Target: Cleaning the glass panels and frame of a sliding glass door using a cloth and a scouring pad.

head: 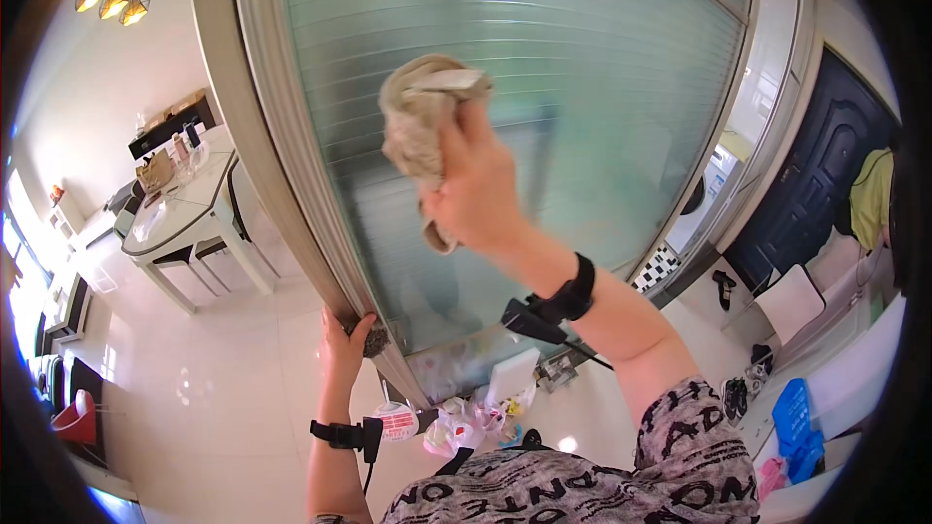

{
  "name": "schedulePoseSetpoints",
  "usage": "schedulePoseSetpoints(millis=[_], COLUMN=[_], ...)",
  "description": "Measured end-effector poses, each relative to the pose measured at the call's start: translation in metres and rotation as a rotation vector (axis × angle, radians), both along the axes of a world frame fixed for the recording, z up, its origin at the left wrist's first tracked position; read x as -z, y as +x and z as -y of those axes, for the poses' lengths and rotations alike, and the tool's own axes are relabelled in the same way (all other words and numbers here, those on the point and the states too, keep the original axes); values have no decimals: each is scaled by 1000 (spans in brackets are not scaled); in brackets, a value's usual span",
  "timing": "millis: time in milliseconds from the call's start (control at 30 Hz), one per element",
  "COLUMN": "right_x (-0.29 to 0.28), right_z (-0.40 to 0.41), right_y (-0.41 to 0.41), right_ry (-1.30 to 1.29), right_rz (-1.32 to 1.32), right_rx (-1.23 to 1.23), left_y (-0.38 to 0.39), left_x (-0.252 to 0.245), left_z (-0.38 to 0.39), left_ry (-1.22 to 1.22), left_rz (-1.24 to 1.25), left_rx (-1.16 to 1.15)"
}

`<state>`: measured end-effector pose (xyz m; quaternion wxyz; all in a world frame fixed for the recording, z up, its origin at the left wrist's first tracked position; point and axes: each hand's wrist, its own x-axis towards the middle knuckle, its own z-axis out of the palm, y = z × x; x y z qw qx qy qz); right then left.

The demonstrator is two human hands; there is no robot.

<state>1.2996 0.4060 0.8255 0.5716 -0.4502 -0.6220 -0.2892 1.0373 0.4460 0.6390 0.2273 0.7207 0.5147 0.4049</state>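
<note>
In front of me is a sliding door's ribbed, frosted glass panel [619, 138], set in a pale frame [273, 124]. My right hand [477, 189] is raised before the glass, its fingers closed around a bunched beige cloth [415, 116]. Both are slightly blurred; whether the cloth presses on the glass is hard to tell. Lower left, my left hand [336, 340] grips the frame's edge with a dark grey scouring pad [376, 342] under the thumb. Its other fingers are partly hidden behind the frame. Each wrist wears a black strap with a device and cable.
Plastic bags [466, 428] and a round hand fan [398, 422] are low by the door's base. A dining table [196, 196] with chairs stands left. Right are a white chair [792, 303], shoes [735, 397], a blue bag [797, 415] and a dark door [808, 160].
</note>
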Motion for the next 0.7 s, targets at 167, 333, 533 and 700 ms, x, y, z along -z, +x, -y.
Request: schedulePoseSetpoints(millis=[167,333,533,700], right_x=[16,40,55,72], right_z=[-4,-1,12,28], right_y=[-64,-59,-1,87], right_ry=[-105,-111,-58,-47], right_rz=[46,168,401,451], right_rx=[-96,7,195,373], left_y=[-1,-3,-4,-9], left_x=[-1,0,12,18], left_z=[1,2,-3,-2], left_ry=[3,11,-37,-39], left_rz=[-21,-29,30,102], left_rx=[20,10,30,80])
